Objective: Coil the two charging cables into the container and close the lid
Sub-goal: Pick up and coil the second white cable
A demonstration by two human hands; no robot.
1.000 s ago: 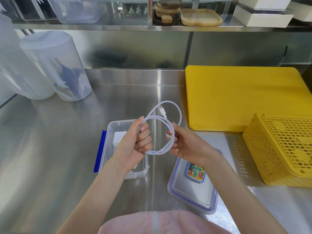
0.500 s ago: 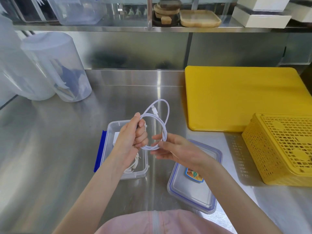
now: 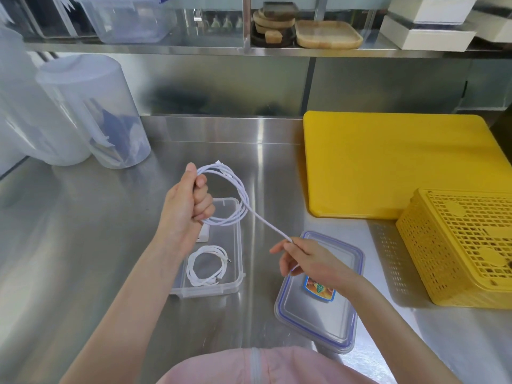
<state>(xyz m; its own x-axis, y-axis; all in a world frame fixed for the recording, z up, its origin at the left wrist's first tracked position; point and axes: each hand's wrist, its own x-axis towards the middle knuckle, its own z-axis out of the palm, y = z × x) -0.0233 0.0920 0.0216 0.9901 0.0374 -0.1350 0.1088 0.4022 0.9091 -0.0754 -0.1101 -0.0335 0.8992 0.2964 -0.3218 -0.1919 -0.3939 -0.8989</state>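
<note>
My left hand [image 3: 188,202] grips several loops of a white charging cable [image 3: 240,195], held up above the clear plastic container [image 3: 237,261]. One strand runs tight down to the right, where my right hand [image 3: 302,257] pinches it above the lid. Inside the container lies a second white cable [image 3: 206,266], coiled, and behind it a white charger block [image 3: 203,234], partly hidden by my left wrist. The clear lid [image 3: 318,314] with a blue rim and a sticker lies flat on the steel table to the right of the container.
A yellow cutting board [image 3: 393,162] lies at the back right, a yellow perforated basket [image 3: 465,245] in front of it. Two translucent jugs [image 3: 91,112] stand at the back left. A shelf above the table holds wooden trays [image 3: 328,34] and boxes.
My left hand has lifted the coil up and away from me. My right hand has slid down and to the right along the cable, pulling one strand straight. The coiled cable in the container now shows.
</note>
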